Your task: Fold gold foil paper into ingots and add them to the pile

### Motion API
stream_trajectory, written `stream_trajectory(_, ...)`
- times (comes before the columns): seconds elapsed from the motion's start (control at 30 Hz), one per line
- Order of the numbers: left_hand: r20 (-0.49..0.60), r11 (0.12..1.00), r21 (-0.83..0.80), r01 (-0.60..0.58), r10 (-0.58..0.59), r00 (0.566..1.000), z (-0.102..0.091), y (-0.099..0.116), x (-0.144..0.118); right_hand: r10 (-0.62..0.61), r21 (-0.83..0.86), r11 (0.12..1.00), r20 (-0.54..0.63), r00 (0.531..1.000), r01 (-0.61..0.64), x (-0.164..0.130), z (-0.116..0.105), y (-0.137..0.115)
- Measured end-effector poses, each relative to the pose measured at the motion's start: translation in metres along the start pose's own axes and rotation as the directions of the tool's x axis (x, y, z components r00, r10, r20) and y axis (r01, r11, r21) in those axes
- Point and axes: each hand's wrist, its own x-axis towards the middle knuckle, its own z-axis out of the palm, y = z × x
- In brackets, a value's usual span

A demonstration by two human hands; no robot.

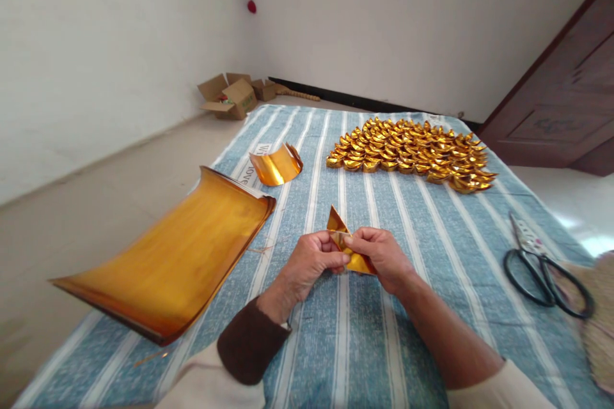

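Head view: both hands pinch one gold paper
Left hand (pixel 311 260): grip clamped on gold paper (pixel 346 244)
Right hand (pixel 381 255): grip clamped on it too

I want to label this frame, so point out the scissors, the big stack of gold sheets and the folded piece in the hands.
scissors (pixel 540 262): head view, near the pivot.
gold sheets (pixel 177 255): head view, middle of the top sheet.
folded piece (pixel 337 223): head view, its upright tip above the fingers.

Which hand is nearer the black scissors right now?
Right. The right hand pinches the gold paper piece at mid-cloth, with the scissors lying off to its right; the left hand sits farther away, beyond the paper.
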Motion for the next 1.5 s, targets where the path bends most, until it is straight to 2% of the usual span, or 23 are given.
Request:
stream_trajectory(0.2, 0.010, 1.000, -0.010, 0.030, -0.030, 1.000, -0.001, 0.003, -0.002, -0.013, -0.043, 0.999, 0.067, 0.998, 0.016, 0.003, -0.007, 0.001)
stream_trajectory(0.5, 0.001, 0.999, 0.000, 0.050, -0.050, 0.999, -0.004, 0.001, -0.001, -0.031, -0.204, 0.978, 0.066, 0.997, 0.044, 0.001, -0.009, -0.008)
stream_trajectory(0.73, -0.019, 0.999, 0.012, 0.037, -0.037, 0.999, -0.004, 0.004, -0.002, 0.023, -0.161, 0.987, 0.071, 0.997, -0.012, 0.003, -0.017, -0.012)
stream_trajectory(1.1, -0.047, 0.999, 0.047, 0.012, -0.010, 0.999, -0.003, 0.004, -0.004, 0.040, -0.187, 0.982, 0.181, 0.983, -0.006, 0.001, -0.019, -0.012)
stream_trajectory(1.5, -0.035, 0.999, 0.038, -0.003, 0.005, 0.999, -0.001, 0.006, -0.005, -0.005, -0.176, 0.984, 0.151, 0.988, 0.032, 0.002, -0.020, -0.011)
